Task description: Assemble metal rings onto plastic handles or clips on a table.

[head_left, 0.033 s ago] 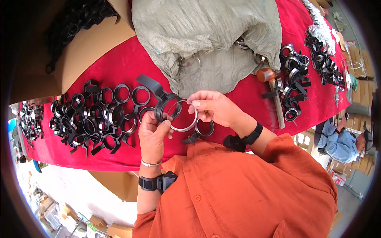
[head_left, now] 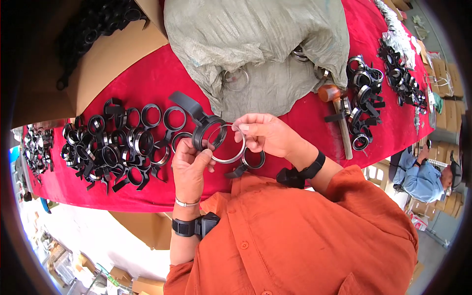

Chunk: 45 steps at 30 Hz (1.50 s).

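My left hand (head_left: 189, 164) is closed on a black plastic ring with a flat tab (head_left: 197, 115), which points up and to the left. Between thumb and fingers, my right hand (head_left: 265, 132) pinches a thin silver metal ring (head_left: 230, 160). The metal ring is tilted beside the black ring's opening, and its left side overlaps the black ring. Whether the two are fitted together I cannot tell. Just below the metal ring, another black tabbed ring (head_left: 254, 160) lies on the red cloth (head_left: 295, 130).
To the left lies a heap of black tabbed rings (head_left: 110, 147), several with metal bands. A grey woven sack (head_left: 255, 29) with loose metal rings sits ahead. A hammer (head_left: 339, 115) and more black rings (head_left: 364, 93) lie right. An open cardboard box (head_left: 113, 69) stands far left.
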Motion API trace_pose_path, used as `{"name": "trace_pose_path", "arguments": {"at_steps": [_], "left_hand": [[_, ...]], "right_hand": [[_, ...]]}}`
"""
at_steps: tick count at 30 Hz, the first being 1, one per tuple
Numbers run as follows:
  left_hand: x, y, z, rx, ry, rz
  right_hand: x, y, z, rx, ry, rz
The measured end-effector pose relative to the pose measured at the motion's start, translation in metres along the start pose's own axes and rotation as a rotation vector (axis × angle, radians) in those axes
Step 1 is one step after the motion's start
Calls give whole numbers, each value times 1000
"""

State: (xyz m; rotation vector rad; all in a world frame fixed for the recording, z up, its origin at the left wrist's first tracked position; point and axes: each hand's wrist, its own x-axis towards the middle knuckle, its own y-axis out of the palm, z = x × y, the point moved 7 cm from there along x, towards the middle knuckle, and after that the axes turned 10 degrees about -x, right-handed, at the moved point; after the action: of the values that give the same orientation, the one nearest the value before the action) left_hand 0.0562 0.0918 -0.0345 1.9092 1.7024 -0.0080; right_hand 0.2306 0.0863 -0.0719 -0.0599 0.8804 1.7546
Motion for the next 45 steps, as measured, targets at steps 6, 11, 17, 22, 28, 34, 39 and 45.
{"name": "trace_pose_path", "arguments": {"at_steps": [6, 11, 17, 22, 28, 34, 39, 45], "left_hand": [[0, -4, 4, -54, -7, 36], [4, -17, 11, -281, -17, 10], [8, -14, 23, -287, -79, 3], [10, -11, 26, -272, -102, 13], [13, -10, 38, -334, -207, 9], [16, -11, 39, -330, -209, 49], [14, 17, 29, -461, -113, 271], [14, 24, 45, -410, -165, 243]], "right_hand": [[-6, 13, -3, 195, 102, 167], [-14, 17, 19, -271, -36, 116], [-21, 20, 40, -664, -316, -52], [-24, 22, 51, -988, -570, -130], [-19, -7, 39, -861, -448, -336], [-21, 11, 57, -1054, -728, -353], [10, -16, -5, -199, -121, -329], [19, -8, 3, 216, -162, -257]]}}
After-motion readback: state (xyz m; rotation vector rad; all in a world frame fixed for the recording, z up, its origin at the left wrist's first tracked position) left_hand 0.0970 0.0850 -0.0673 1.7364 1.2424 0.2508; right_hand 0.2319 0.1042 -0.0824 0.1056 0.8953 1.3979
